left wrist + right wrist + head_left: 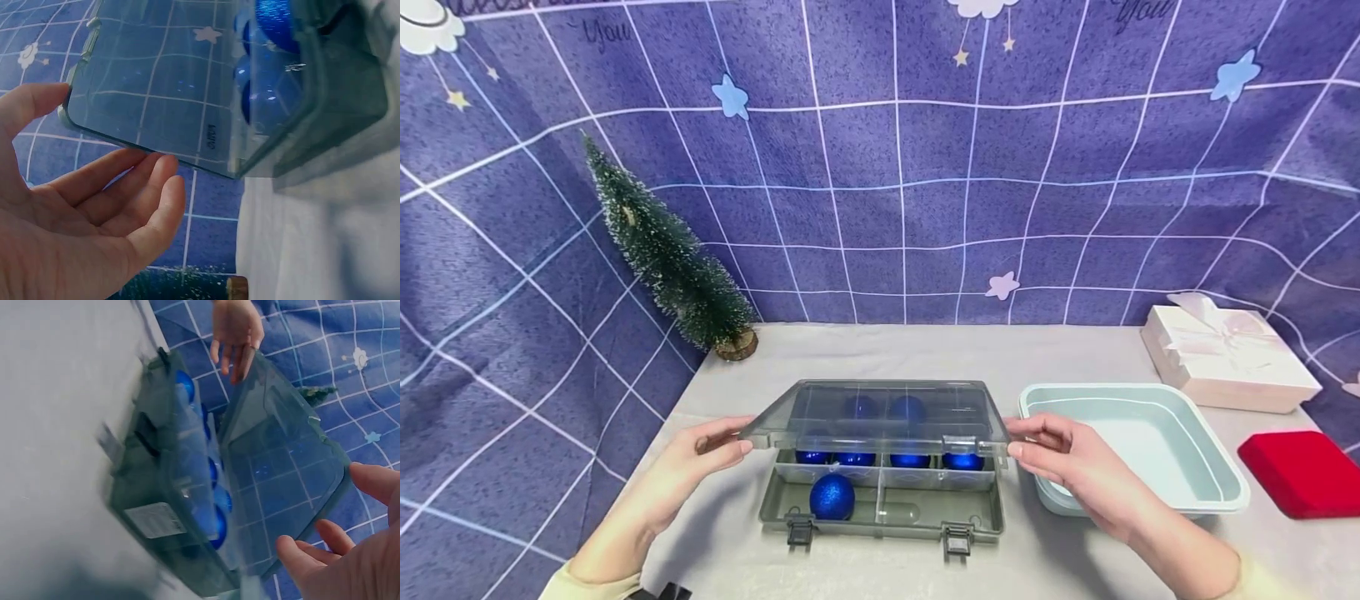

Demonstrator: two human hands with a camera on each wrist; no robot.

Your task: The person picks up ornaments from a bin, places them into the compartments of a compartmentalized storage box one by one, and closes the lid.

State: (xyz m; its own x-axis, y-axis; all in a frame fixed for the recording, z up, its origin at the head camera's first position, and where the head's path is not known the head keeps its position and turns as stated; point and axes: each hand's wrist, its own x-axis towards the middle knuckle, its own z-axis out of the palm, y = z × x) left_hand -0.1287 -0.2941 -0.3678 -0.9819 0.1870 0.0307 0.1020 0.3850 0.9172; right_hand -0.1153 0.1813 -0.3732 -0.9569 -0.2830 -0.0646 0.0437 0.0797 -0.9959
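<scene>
A grey clear plastic compartment box [940, 506] stands on the table with its lid [958, 408] tilted partly up. My left hand [677, 471] pinches the lid's left front corner between thumb and fingers. At the opposite corner my right hand [1086, 471] holds the lid the same way, thumb at the front edge [375, 481]. One glittery blue ball [832, 497] sits in the front left compartment. Several shiny blue balls [856, 458] fill the row behind, and more show dimly through the lid. Two dark latches [957, 540] hang unfastened at the box's front.
To the right stands a pale blue basin [1135, 450], close beside my right hand. Beyond it are a white gift box [1232, 350] with a ribbon and a red case [1303, 475]. A small Christmas tree [662, 258] stands at the back left, before a blue gridded cloth [865, 167].
</scene>
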